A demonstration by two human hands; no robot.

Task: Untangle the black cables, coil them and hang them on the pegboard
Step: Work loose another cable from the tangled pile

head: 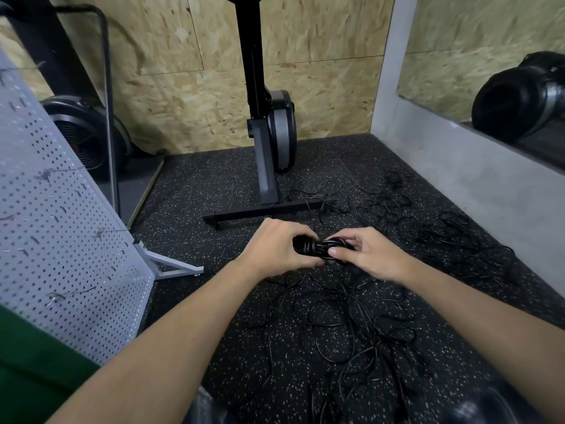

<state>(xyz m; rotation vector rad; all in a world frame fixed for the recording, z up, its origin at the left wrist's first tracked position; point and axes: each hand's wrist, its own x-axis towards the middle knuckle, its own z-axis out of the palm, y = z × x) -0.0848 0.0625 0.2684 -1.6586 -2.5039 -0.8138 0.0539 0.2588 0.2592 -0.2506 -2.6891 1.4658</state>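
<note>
Between curled fingers (351,239), a coiled black cable (308,246)

Glossy black cables (345,325) lie on speckled rubbery floor (214,301); perforated metal pegboard (61,240); rough chipboard wall (189,87).

I have both arms reaching forward and down, forearms bare and angling in toward each other. My left hand (275,249) is knuckles-up, its fingers curled round one end of the coil (316,247). My right hand (371,255) grips the other end, thumb (334,252) pressed along the near side and fingers hooked over the top. The hands sit just beside each other, wrists roughly straight.
</note>
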